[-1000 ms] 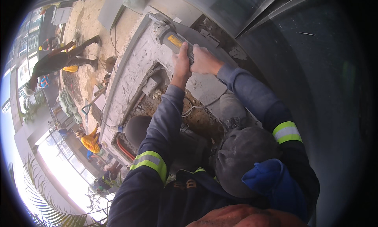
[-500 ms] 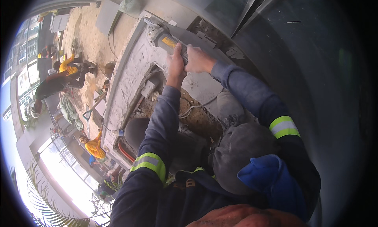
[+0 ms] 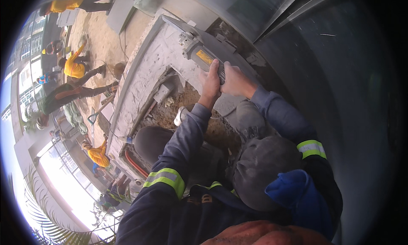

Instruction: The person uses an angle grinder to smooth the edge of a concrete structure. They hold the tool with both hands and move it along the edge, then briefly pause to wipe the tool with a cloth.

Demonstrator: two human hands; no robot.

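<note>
While left hand (image 3: 210, 85) grips grinder (image 3: 203, 55), right hand (image 3: 238, 80) does too

The concrete ledge (image 3: 153, 66) was rough and coated in pale dust, with a grey strip (image 3: 135, 58) bordering its left edge. I could see a ragged hollow (image 3: 187, 96) in it, bottomed with brown soil and rubble; a pale block (image 3: 163, 92) sat just inside, and an orange pipe (image 3: 136, 162) lay at the near left corner. Over to the left, the sandy floor (image 3: 95, 36) carried a heap of greenish sacks (image 3: 73, 117).
</note>
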